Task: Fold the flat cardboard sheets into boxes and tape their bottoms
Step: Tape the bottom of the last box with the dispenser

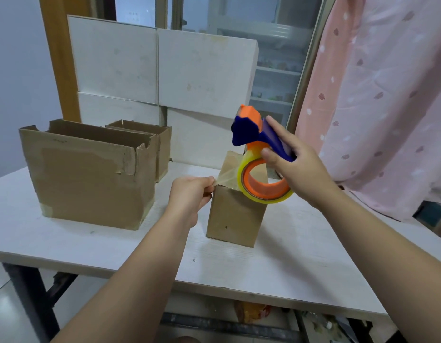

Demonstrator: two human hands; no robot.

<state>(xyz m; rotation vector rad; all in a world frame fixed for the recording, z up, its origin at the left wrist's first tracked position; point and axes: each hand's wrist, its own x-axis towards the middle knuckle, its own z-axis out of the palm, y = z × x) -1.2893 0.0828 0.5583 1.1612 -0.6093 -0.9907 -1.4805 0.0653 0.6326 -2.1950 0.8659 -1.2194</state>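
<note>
The left hand [189, 191] reaches forward, thumb and fingers pinching the free end of the tape [226, 178] at the left top edge of the small box [235, 219]. The right hand [291, 164] grips the handle of the dispenser [251, 129], tilted above the box's right side. The box stands on the table [90, 246] between both hands. Two open boxes [90, 179] stand to the left, white cartons [115, 63] behind, and a curtain [375, 95] to the right.

One head-worn wide-angle view, faces forward and down, close over white flat-topped table [66, 243]; left hand [189, 194], right hand [296, 164] near, mid-frame.
</note>
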